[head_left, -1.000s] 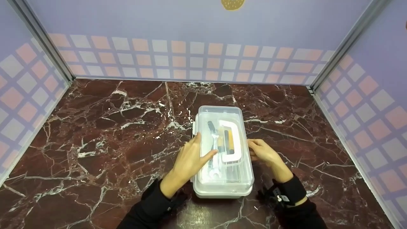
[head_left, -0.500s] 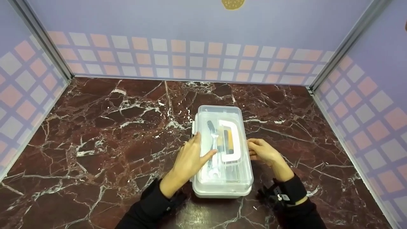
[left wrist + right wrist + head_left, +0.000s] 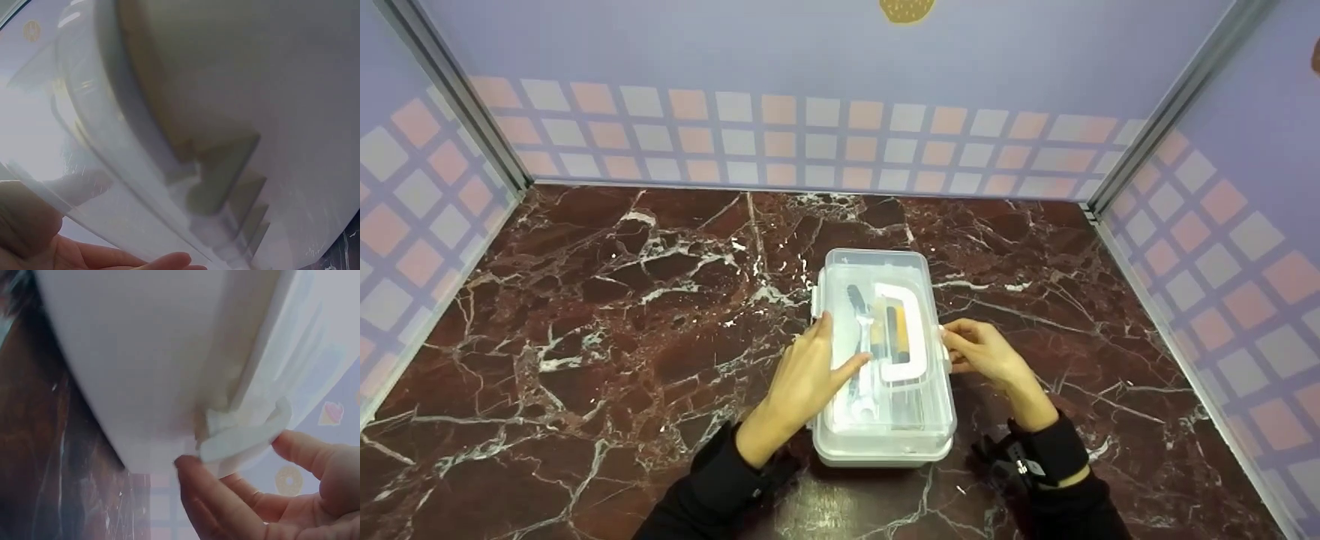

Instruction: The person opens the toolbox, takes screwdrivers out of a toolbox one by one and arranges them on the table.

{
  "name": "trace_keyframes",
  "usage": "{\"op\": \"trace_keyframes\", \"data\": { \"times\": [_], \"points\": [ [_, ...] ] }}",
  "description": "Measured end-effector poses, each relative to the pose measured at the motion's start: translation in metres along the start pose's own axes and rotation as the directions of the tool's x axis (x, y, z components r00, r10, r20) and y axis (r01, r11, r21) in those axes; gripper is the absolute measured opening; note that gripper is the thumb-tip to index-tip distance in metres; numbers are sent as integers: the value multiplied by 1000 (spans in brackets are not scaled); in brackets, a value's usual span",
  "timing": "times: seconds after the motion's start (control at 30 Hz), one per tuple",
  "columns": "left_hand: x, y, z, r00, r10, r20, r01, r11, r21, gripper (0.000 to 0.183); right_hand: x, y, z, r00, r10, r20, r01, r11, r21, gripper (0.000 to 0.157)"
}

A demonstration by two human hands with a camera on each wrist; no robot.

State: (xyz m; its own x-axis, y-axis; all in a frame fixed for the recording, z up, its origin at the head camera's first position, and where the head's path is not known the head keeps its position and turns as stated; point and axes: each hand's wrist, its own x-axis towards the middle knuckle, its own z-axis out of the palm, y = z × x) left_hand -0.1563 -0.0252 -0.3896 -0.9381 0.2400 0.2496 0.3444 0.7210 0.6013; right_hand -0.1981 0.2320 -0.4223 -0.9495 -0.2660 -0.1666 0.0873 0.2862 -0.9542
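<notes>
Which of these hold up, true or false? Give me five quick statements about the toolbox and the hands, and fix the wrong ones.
1. The left hand rests against the box, thumb over the clear lid. True.
2. The carry handle is white. True.
3. The lid is off, lying beside the box. False: it sits on the box.
4. The right hand grips the carry handle. False: its thumb and fingers are on the white latch at the box's side.
5. A wrench shows through the lid. True.
</notes>
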Motion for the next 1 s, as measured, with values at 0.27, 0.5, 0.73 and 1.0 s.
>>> {"op": "trace_keyframes", "data": {
  "times": [0.27,0.5,0.73,1.0],
  "points": [
    [0,-1,-2,1000,-5,8,5,1000,-10,78,0,-2,-3,998,43,49,-47,997,66,37],
    [2,-1,0,1000,7,7,-7,1000,-5,79,3,10,0,1000,15,-7,-14,999,38,36],
    [1,0,0,1000,6,19,-6,1000,-9,78,3,17,7,972,-168,-167,123,961,-249,30],
    [0,0,-1,1000,0,18,0,1000,0,79,-10,-2,20,896,-341,-284,251,917,-311,28]
  ]
}}
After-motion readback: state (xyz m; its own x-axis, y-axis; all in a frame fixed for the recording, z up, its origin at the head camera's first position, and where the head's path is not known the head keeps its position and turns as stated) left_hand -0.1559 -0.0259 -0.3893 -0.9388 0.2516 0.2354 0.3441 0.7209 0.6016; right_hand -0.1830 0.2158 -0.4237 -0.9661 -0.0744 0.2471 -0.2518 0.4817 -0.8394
